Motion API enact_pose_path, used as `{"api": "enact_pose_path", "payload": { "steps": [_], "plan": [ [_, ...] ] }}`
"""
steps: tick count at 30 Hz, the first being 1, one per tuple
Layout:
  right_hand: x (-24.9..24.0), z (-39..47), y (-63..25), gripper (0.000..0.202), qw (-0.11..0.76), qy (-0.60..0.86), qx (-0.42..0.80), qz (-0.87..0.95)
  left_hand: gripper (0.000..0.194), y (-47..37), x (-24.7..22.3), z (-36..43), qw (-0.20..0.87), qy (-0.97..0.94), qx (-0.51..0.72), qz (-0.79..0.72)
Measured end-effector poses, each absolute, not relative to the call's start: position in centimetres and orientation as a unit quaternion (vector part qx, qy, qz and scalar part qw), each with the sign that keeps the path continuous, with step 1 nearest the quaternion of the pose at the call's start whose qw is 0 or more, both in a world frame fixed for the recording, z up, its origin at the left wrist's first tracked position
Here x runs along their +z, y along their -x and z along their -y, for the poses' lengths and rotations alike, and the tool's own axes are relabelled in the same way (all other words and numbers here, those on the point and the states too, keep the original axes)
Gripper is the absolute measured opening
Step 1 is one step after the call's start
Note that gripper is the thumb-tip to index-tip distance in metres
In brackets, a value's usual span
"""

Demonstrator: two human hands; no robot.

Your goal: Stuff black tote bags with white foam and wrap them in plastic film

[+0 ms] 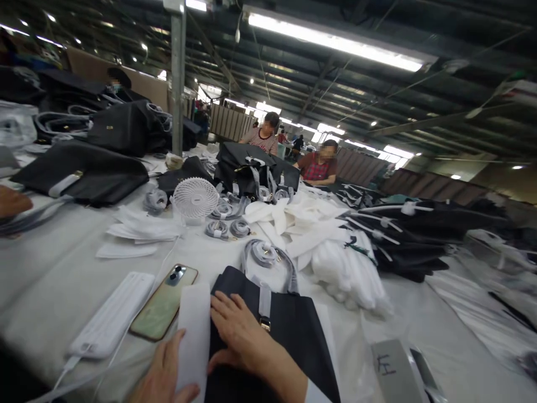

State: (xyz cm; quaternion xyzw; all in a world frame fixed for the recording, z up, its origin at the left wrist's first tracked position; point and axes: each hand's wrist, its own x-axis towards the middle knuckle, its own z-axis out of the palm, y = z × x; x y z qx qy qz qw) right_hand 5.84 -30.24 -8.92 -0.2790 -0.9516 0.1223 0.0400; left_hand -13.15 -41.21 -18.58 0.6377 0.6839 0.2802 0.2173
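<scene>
In the head view, the person's left hand (161, 372) is at the long, flat white strip of thin padding (193, 327), which lies lengthwise along the left side of the smooth black handbag (300, 322). Its fingers meet the strip's left edge and its thumb reaches over the lower part; the undersides of the fingers are hidden, so I cannot tell whether this grip is clamped on the strip or only resting against it.

The right hand (241, 330) lies on the left part of the bag, its grip apart: the fingers extend forward, with their tips just beside the strip's right edge, and the thumb points towards the strip lower down. The strip therefore lies between the two hands, while the bag is beneath the right palm and spreads out to its right. A wrapped closing strap with a gold-coloured buckle (265, 323) shows just beyond the right hand.

On the pale, sheet-covered desk (54, 280), a greenish phone with a dark camera block (165, 302) lies left of the strip, and a long white power strip (112, 313) lies left of that. Further off stand a round white plastic fan (195, 198) and a heap of white padding pieces (293, 218).
</scene>
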Motion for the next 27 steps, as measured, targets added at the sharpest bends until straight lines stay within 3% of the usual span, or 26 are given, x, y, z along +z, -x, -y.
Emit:
{"api": "enact_pose_path", "payload": {
  "steps": [4,6,10,12,14,19,23,27],
  "plan": [
    [-10.0,29.3,-4.4,0.109,0.031,0.271,0.075,0.959,0.041,13.1,-15.1,41.5,0.264,-0.526,0.362,-0.722],
    [-10.2,28.6,-3.3,0.107,0.033,0.258,0.063,0.964,0.04,14.0,-13.0,41.1,0.258,-0.474,0.437,-0.72],
    [-10.1,28.1,-2.3,0.077,0.068,0.246,0.038,0.966,0.081,17.3,-9.5,39.0,0.267,-0.387,0.602,-0.646],
    [-10.4,28.5,-2.8,0.056,0.123,0.25,0.019,0.96,0.076,18.6,-8.3,37.7,0.33,-0.368,0.628,-0.601],
    [-10.8,29.2,-3.7,0.035,0.194,0.25,0.006,0.949,0.054,19.2,-7.5,36.5,0.394,-0.362,0.632,-0.561],
    [-11.9,30.1,-5.2,0.015,0.3,0.24,0.003,0.923,0.038,18.0,-7.5,33.2,0.507,-0.438,0.516,-0.534],
    [-11.9,30.1,-5.2,0.014,0.323,0.237,0.008,0.916,0.026,17.0,-8.9,30.7,0.406,-0.599,0.308,-0.618],
    [-11.9,30.0,-5.2,0.015,0.331,0.238,0.006,0.913,0.029,16.6,-9.8,28.8,0.377,-0.678,0.21,-0.595]
  ]
}}
